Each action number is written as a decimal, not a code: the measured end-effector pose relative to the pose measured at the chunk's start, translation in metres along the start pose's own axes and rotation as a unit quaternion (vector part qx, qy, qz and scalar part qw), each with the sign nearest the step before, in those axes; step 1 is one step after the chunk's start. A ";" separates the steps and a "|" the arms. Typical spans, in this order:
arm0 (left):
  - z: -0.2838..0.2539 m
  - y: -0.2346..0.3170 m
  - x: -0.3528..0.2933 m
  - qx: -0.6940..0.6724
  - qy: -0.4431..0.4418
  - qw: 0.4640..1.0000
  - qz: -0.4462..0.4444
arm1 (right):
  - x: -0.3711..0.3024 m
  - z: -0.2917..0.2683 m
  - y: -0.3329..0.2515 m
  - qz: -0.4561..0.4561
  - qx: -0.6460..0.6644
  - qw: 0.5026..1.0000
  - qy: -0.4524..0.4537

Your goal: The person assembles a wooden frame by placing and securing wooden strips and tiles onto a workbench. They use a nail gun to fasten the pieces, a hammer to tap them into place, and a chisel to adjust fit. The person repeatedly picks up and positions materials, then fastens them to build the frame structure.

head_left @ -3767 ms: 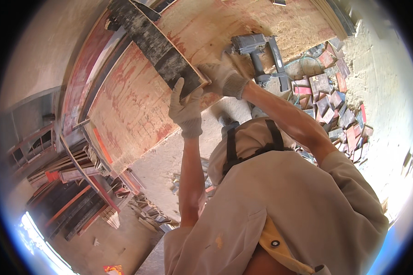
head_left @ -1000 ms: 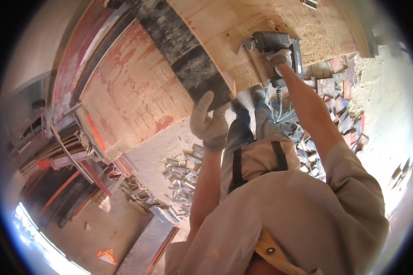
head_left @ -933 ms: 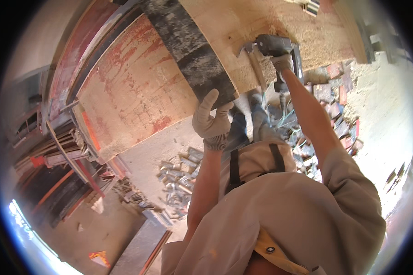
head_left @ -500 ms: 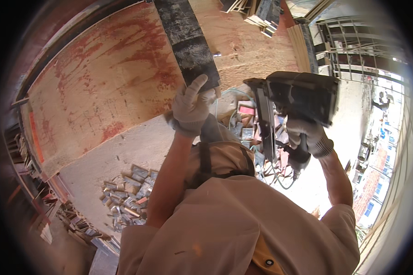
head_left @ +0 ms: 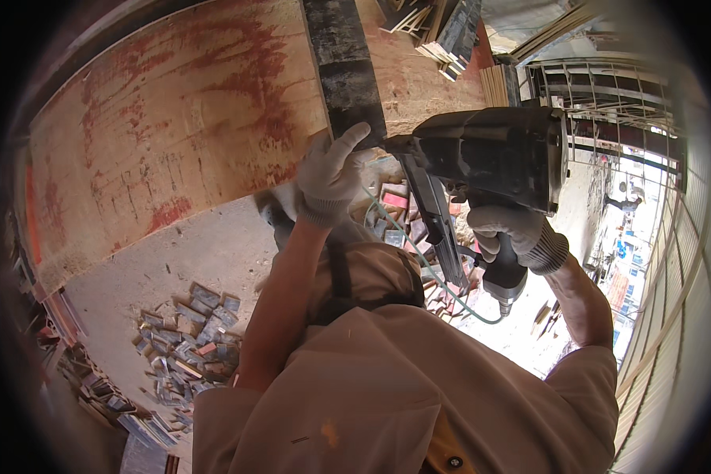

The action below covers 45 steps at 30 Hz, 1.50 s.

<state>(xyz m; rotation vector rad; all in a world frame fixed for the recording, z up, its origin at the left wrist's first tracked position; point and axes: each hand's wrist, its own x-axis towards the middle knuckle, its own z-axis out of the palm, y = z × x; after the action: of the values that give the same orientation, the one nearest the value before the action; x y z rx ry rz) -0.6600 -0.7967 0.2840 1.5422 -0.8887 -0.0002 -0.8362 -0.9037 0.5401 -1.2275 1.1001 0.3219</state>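
- Left hand point(head_left: 329, 175), gloved, is pressed flat against the lower end of the dark board point(head_left: 342, 67), fingers spread and lying on it rather than wrapped round it. It pins the board to the plywood panel point(head_left: 166, 150).
- Dark board runs from the top centre of the frame down to mid-frame, lying across the reddish-stained plywood panel that fills the upper left.
- Right hand point(head_left: 513, 233), gloved, is clamped round the grip of the nail gun point(head_left: 490, 158), right of centre. Whether a finger is on the trigger I can't tell.
- Nail gun nose points left at the board's lower end, just beside the left hand's fingertips. Contact with the wood: looks touching or nearly so, can't confirm.
- A thin green hose point(head_left: 419, 268) trails from the gun down across the middle of the frame.
- Progress, my read: board is positioned and held, gun is lined up. No nail heads are visible on the board at this resolution, so fastening looks not yet done at this end; the rest of the board's length is also unconfirmed.
- Left to do, as I judge it: fix the lower end, then work along the board.
- Floor at lower left carries a scatter of small wood offcuts point(head_left: 186, 347); more by the feet at centre.
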 end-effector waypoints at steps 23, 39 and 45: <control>-0.004 -0.004 0.000 -0.047 -0.016 0.999 0.006 | -0.002 0.002 0.011 0.058 -0.015 0.998 0.000; -0.010 -0.002 -0.004 -0.054 -0.061 0.995 -0.050 | 0.001 -0.005 0.019 0.008 -0.025 0.999 -0.025; -0.009 -0.006 -0.003 -0.056 -0.052 0.996 -0.036 | -0.011 -0.006 -0.003 0.065 -0.014 0.998 0.006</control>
<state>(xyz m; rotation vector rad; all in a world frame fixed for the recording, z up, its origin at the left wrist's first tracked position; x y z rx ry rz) -0.6546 -0.7880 0.2795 1.4789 -0.9003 -0.1809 -0.8421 -0.9063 0.5509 -1.1869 1.1931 0.4311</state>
